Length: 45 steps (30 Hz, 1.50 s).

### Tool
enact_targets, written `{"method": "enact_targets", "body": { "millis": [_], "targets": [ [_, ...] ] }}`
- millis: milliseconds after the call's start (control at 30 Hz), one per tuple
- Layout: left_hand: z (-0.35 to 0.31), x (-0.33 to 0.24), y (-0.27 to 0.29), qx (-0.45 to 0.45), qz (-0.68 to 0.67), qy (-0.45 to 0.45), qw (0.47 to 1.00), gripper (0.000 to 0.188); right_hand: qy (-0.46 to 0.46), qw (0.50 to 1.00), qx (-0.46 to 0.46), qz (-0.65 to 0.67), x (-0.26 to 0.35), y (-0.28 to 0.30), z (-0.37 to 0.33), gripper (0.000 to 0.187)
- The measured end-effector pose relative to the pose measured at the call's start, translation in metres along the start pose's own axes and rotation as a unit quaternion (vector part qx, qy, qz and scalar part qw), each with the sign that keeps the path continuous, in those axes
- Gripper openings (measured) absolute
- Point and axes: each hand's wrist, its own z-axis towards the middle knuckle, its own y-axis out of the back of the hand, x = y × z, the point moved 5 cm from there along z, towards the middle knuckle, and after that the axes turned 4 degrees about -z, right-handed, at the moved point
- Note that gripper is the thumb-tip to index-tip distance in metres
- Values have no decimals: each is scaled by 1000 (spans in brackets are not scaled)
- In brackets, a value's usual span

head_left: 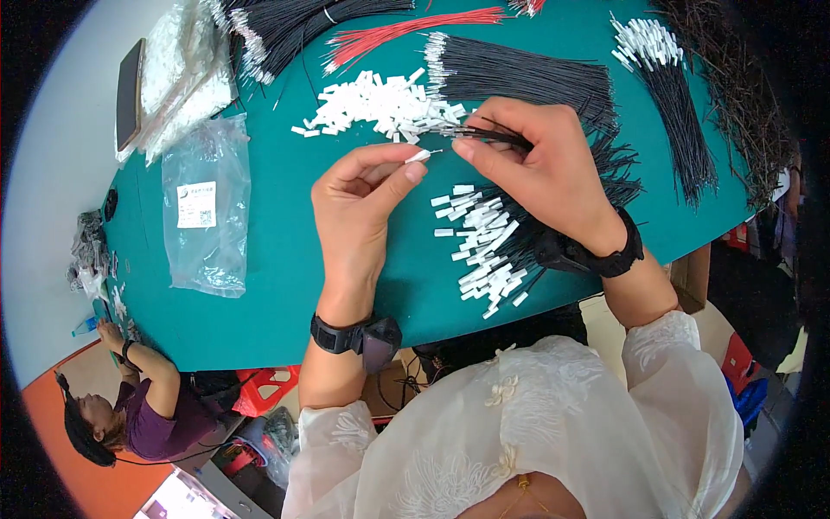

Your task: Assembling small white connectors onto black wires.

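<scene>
Between thumb and forefinger, my left hand [367, 190] pinches a small white connector housing [418, 156], with a thin metallic tip showing at its right end. My right hand [540, 160] is closed round several black wires [497, 132], their bare terminal ends pointing left toward the housing. Just behind both hands lies a loose pile of white housings [372, 104]. Under my right wrist spreads a bunch of black wires with white housings [488, 246] on their ends. Whether the tip at the left hand's housing joins a wire is too small to tell.
Bundles of black wires [527, 78] and red wires [415, 35] lie at the back of the green table [294, 242]. A housed bundle [674, 112] is at right. Clear bags [206, 208] and a phone [130, 93] lie left. A person [143, 398] works at lower left.
</scene>
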Motion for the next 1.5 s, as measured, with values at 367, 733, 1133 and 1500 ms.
{"method": "enact_targets", "body": {
  "millis": [367, 733, 1133, 1500],
  "targets": [
    [-4, 0, -3, -15, 35, 9, 999, 16, -3, 1000, 13, 8, -3, -1, 0, 21],
    [-4, 1, -5, -12, 47, 0, 999, 15, -27, 999, 40, 4, -4, -4, 1, 19],
    [-5, 4, -6, -8, 25, 8, 1000, 14, -19, 999, 36, 13, -5, -6, 0, 17],
    [-2, 4, -9, 0, 22, 11, 1000, 9, 40, 998, 28, -29, -2, -6, -2, 15]
  ]
}}
